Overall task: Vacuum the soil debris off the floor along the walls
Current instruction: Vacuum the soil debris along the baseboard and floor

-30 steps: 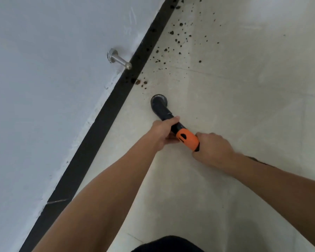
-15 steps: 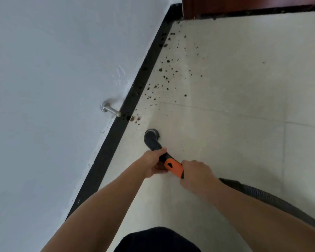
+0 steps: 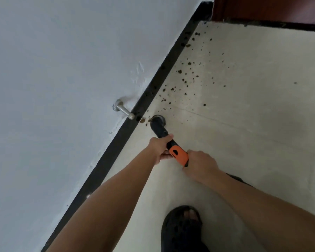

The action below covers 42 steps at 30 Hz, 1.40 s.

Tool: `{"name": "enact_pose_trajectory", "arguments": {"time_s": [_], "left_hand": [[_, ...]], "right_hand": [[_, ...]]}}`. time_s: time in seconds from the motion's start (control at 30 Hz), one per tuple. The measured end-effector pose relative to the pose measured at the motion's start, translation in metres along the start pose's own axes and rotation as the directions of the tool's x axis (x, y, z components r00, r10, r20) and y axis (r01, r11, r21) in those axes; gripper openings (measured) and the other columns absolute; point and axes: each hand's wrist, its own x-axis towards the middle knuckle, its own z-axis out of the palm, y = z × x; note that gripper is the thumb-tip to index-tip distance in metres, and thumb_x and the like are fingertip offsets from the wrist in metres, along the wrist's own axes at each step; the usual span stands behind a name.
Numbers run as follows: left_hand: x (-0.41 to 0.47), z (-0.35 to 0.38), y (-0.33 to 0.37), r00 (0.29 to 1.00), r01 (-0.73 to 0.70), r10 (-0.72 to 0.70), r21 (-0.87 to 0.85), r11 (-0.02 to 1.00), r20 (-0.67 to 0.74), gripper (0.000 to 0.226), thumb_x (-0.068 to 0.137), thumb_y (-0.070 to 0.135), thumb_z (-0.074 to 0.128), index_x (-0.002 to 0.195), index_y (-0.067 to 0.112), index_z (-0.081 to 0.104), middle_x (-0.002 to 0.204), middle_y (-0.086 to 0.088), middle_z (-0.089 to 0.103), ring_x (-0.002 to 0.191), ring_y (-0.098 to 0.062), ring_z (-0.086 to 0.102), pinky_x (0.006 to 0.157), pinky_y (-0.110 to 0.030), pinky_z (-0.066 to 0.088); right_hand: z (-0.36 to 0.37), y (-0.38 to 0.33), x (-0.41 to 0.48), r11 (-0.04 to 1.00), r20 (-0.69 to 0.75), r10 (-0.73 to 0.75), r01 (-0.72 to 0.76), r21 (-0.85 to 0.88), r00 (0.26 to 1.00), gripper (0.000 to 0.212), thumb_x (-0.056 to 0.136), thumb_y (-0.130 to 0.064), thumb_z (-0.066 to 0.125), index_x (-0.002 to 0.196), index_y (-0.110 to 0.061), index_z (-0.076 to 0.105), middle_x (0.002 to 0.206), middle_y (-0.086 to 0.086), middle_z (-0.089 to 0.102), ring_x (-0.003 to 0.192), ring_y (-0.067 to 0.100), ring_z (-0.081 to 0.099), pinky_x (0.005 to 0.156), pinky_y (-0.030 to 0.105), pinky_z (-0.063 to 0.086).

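Soil crumbs (image 3: 189,77) on pale floor (image 3: 253,124)

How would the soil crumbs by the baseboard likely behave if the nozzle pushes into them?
The soil crumbs look small and separate, so probably light and apt to roll or scatter on the smooth floor. The bigger clod beside the nozzle may crumble or smear rather than slide.
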Motion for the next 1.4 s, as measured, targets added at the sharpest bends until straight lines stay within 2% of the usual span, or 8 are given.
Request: {"name": "enact_pose_trajectory", "arguments": {"time_s": [0.1,0.27,0.53,0.77,0.97,1.07,1.27,1.4], "left_hand": [[-0.016,-0.012,-0.023,0.999,0.047,-0.048,-0.042,0.998,-0.004,0.038,0.089,0.027,0.066,0.110,-0.004,0.057,0.093,-0.021,0.071,0.083,-0.033,0.071,0.075,-0.043,0.060],[-0.029,-0.039,-0.054,0.998,0.060,-0.062,-0.110,0.992,-0.015,0.036,0.091,0.026,0.064,0.109,-0.004,0.060,0.091,-0.020,0.072,0.079,-0.031,0.072,0.071,-0.040,0.060],[0.033,-0.022,0.023,0.998,-0.048,0.044,-0.093,0.995,-0.039,0.046,0.091,0.031,0.065,0.120,-0.002,0.052,0.106,-0.021,0.067,0.083,-0.029,0.070,0.056,-0.033,0.060],[0.006,-0.047,-0.023,1.000,0.004,-0.004,-0.106,0.994,-0.005,0.040,0.093,0.029,0.061,0.115,-0.005,0.058,0.101,-0.021,0.070,0.085,-0.030,0.072,0.068,-0.035,0.061],[0.035,-0.028,0.018,0.999,-0.040,0.042,-0.125,0.991,0.014,0.041,0.091,0.027,0.065,0.118,-0.002,0.054,0.105,-0.020,0.069,0.085,-0.029,0.072,0.063,-0.034,0.061],[0.037,-0.027,0.024,0.999,-0.036,0.037,-0.135,0.990,-0.001,0.042,0.089,0.024,0.068,0.117,-0.003,0.055,0.098,-0.019,0.070,0.079,-0.028,0.072,0.066,-0.037,0.061],[-0.028,-0.072,-0.063,0.992,0.081,-0.102,-0.247,0.965,-0.072,0.036,0.086,0.018,0.068,0.110,-0.008,0.060,0.083,-0.020,0.071,0.073,-0.027,0.071,0.065,-0.035,0.058],[-0.056,-0.087,-0.100,0.983,0.093,-0.133,-0.278,0.956,-0.126,0.029,0.089,0.018,0.064,0.105,-0.007,0.062,0.080,-0.018,0.070,0.071,-0.026,0.069,0.060,-0.032,0.056]], "right_hand": [[0.013,0.000,-0.011,0.997,0.049,-0.047,0.050,-0.061,0.998,0.016,0.084,-0.025,0.056,0.096,-0.019,0.048,0.076,-0.002,0.050,0.073,0.023,0.058,0.062,0.029,0.043],[0.035,-0.013,-0.022,0.980,0.124,-0.114,0.132,-0.151,0.986,0.029,0.086,-0.030,0.055,0.112,-0.018,0.049,0.101,0.005,0.064,0.090,0.027,0.064,0.068,0.030,0.040],[-0.005,-0.020,0.050,0.996,-0.053,-0.028,0.024,-0.081,0.998,0.021,0.083,-0.029,0.060,0.098,-0.019,0.049,0.076,-0.003,0.050,0.068,0.021,0.053,0.062,0.027,0.040],[0.019,-0.025,0.023,0.976,0.064,-0.117,0.127,-0.174,0.991,0.027,0.086,-0.033,0.058,0.108,-0.018,0.048,0.087,0.002,0.056,0.076,0.024,0.057,0.065,0.028,0.039],[-0.003,-0.014,0.054,0.997,0.007,-0.025,0.026,-0.071,1.000,0.019,0.082,-0.028,0.060,0.090,-0.022,0.045,0.075,-0.003,0.053,0.069,0.021,0.058,0.061,0.027,0.042],[-0.010,-0.016,0.056,0.999,0.018,-0.009,0.010,-0.051,1.000,0.018,0.080,-0.026,0.061,0.089,-0.022,0.046,0.072,-0.005,0.052,0.067,0.019,0.056,0.060,0.027,0.042],[0.037,-0.035,-0.008,0.969,0.210,-0.176,0.207,-0.136,0.962,0.030,0.085,-0.029,0.057,0.112,-0.018,0.050,0.102,0.007,0.064,0.091,0.028,0.063,0.074,0.033,0.046],[0.061,-0.046,-0.034,0.946,0.276,-0.228,0.280,-0.164,0.933,0.031,0.090,-0.033,0.056,0.115,-0.017,0.046,0.106,0.008,0.064,0.093,0.027,0.063,0.079,0.032,0.045]]}}
